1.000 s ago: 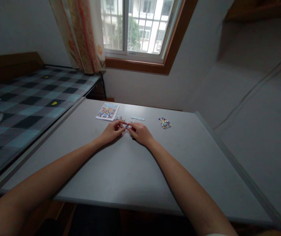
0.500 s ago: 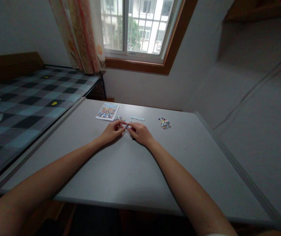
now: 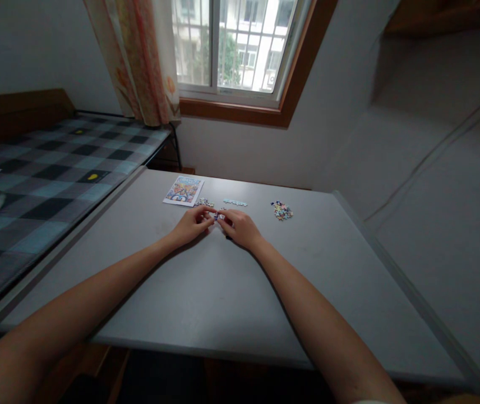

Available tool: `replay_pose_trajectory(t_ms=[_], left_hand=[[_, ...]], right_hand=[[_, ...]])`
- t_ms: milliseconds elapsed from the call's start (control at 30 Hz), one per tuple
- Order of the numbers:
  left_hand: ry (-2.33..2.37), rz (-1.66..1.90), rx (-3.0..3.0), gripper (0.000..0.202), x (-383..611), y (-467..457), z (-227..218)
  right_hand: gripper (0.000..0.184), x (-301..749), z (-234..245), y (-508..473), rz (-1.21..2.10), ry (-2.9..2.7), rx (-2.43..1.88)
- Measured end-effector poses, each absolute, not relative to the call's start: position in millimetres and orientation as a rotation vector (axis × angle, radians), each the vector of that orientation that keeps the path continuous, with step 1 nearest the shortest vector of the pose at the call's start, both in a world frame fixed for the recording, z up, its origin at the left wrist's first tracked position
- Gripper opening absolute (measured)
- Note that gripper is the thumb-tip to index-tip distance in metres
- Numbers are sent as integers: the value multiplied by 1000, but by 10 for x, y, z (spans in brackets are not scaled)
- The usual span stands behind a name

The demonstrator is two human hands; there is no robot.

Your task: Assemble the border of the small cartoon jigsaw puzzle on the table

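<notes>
Both of my hands rest on the grey table (image 3: 206,292), fingertips meeting over a few small jigsaw pieces (image 3: 218,215). My left hand (image 3: 192,224) pinches the pieces from the left, fingers curled. My right hand (image 3: 240,227) pinches them from the right, fingers also curled. A short joined strip of light blue pieces (image 3: 235,202) lies just beyond my hands. A small cluster of pieces (image 3: 204,202) sits beside the reference picture card (image 3: 183,191).
A heap of loose colourful pieces (image 3: 281,211) lies to the right of my hands. A bed with a checked cover (image 3: 42,174) adjoins the table's left edge. A window (image 3: 231,45) and a curtain (image 3: 134,62) are behind the table; a wall runs along the right.
</notes>
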State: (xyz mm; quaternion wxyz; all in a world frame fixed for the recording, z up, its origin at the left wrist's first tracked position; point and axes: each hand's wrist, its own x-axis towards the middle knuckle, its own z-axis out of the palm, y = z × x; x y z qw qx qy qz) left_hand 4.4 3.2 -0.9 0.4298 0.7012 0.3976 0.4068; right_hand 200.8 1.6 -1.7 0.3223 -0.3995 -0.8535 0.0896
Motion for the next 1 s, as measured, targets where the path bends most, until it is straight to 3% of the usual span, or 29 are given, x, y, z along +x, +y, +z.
replay_pose_trajectory(t_ms=[1000], left_hand=[[970,1037,1714,31,54,34,-25]], right_hand=[[26,2004,-17,16,279,-2211,-1052]])
